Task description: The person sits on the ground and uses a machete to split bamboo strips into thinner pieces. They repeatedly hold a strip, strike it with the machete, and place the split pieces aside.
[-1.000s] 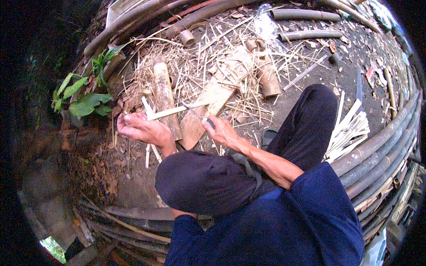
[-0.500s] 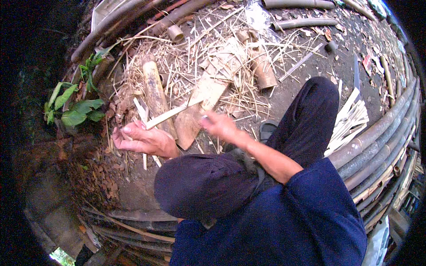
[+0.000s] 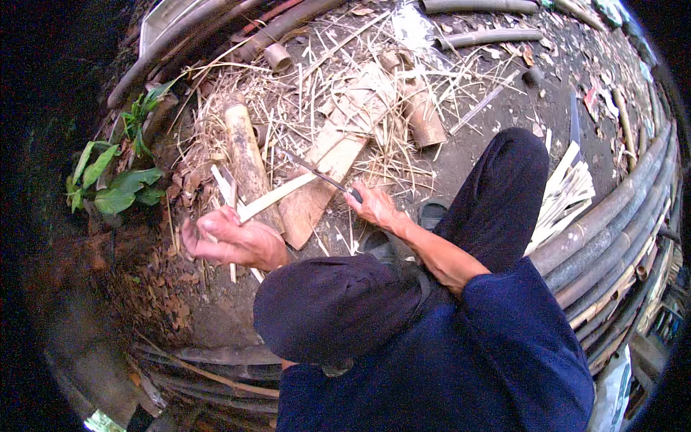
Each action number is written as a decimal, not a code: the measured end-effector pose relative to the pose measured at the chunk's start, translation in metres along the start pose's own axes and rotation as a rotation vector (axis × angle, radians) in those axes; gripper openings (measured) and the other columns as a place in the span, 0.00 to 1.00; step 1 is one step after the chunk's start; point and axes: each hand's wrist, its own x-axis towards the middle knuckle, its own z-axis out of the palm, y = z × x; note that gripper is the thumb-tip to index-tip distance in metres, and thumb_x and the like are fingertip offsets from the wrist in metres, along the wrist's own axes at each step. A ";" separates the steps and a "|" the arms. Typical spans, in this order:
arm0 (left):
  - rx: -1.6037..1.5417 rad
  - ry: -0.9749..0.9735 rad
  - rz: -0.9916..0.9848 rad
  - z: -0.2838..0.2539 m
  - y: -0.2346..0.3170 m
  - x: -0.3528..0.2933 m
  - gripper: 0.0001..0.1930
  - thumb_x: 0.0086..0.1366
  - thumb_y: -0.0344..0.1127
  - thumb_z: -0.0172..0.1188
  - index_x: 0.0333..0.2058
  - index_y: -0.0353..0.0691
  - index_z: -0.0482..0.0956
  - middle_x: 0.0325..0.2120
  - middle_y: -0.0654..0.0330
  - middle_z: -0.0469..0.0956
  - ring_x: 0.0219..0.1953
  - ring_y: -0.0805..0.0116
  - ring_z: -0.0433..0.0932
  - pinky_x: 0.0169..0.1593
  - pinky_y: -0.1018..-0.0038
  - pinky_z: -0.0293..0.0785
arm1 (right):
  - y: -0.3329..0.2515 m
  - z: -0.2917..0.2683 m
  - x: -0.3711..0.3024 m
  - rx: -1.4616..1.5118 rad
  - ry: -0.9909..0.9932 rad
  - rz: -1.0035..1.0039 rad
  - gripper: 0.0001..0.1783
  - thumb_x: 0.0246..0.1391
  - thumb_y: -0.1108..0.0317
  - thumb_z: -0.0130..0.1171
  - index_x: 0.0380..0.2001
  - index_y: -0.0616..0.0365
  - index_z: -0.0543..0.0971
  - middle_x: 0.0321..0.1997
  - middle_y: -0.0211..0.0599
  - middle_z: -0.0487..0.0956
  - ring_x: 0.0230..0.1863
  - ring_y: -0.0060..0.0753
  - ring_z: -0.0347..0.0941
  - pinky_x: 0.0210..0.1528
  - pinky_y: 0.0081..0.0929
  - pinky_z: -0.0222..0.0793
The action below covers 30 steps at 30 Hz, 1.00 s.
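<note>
I see the left hand (image 3: 234,239) pinching a pale strip (image 3: 277,195) by one end; its far part reaches over the wooden board's (image 3: 304,212) left edge, though I can't tell whether they touch. The right hand (image 3: 378,209) grips a knife (image 3: 332,181), blade crossing the strip. I'd hold it shallow, stroking away from the left hand.

I saw dark earth (image 3: 461,162) carrying a flat wooden board (image 3: 302,209). A mottled log (image 3: 245,137) lay just left of the board, a brown tube (image 3: 425,122) to the board's right, thin shavings (image 3: 320,97) around its far end, 2 grey poles (image 3: 489,37) beyond.
</note>
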 end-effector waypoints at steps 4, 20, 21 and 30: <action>-0.101 0.026 -0.112 0.005 -0.007 0.008 0.17 0.72 0.41 0.45 0.53 0.38 0.57 0.21 0.67 0.57 0.25 0.76 0.56 0.30 0.77 0.56 | 0.001 -0.005 0.003 0.251 -0.042 0.065 0.27 0.61 0.45 0.46 0.46 0.60 0.73 0.36 0.58 0.78 0.39 0.62 0.75 0.41 0.48 0.70; -0.081 0.102 -0.061 -0.020 -0.013 0.003 0.15 0.73 0.41 0.43 0.48 0.34 0.60 0.16 0.68 0.57 0.18 0.77 0.55 0.22 0.79 0.52 | -0.084 -0.002 -0.038 0.151 -0.083 -0.227 0.21 0.59 0.46 0.49 0.45 0.49 0.74 0.33 0.56 0.79 0.38 0.61 0.77 0.39 0.52 0.72; -0.071 0.117 -0.063 -0.018 -0.012 0.002 0.15 0.73 0.41 0.43 0.48 0.34 0.60 0.16 0.68 0.57 0.18 0.77 0.55 0.22 0.79 0.53 | -0.084 0.000 -0.037 0.136 -0.059 -0.266 0.21 0.59 0.45 0.49 0.45 0.48 0.74 0.32 0.55 0.79 0.37 0.61 0.77 0.39 0.52 0.72; 0.004 0.198 -0.084 -0.012 -0.005 -0.005 0.13 0.73 0.41 0.41 0.45 0.36 0.61 0.16 0.69 0.55 0.19 0.77 0.56 0.23 0.78 0.55 | -0.037 0.014 -0.019 0.059 0.009 -0.174 0.24 0.60 0.45 0.47 0.46 0.54 0.73 0.33 0.55 0.79 0.36 0.60 0.76 0.39 0.51 0.70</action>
